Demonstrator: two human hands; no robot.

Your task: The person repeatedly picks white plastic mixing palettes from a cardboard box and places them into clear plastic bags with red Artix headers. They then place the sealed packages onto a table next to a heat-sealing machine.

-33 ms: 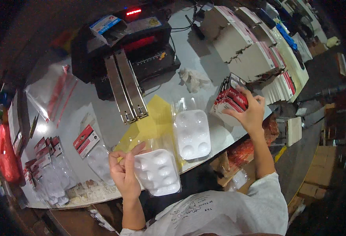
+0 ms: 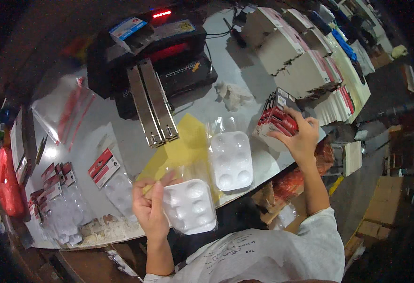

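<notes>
Left hand (image 2: pixel 151 207) grips a white blister tray (image 2: pixel 191 206) by its near edge, cavities up and clear of the bench, while right hand (image 2: pixel 300 137) closes on a stack of red-and-black cards (image 2: pixel 276 120), a second tray (image 2: pixel 231 160) lying between both hands within reach.

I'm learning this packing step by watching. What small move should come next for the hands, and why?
Probably the right hand should pull one red card off the stack and bring it toward the tray. The left hand already holds that white dimpled tray at the table edge, and the right fingers are on the stack but have not lifted a card clear.
</notes>
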